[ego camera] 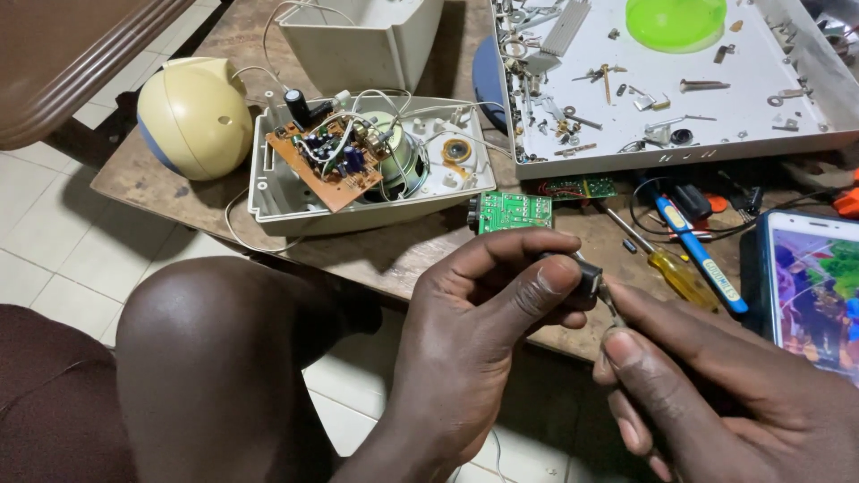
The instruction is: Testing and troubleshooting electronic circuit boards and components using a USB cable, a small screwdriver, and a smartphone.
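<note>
Both hands, lower right of frame: left hand (pixel 483 313) pinches a small black part (pixel 586 275); right hand (pixel 707 385) pinches its thin metal pin (pixel 612 307).

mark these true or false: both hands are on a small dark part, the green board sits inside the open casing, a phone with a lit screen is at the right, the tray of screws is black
1. Both hands, left hand and right hand, pinch a small dark part. True.
2. The green circuit board sits inside the open casing. False: it lies on the table beside it; a brown board sits inside.
3. A phone with a lit screen is at the right. True.
4. The tray of screws is black. False: it is white.
</note>
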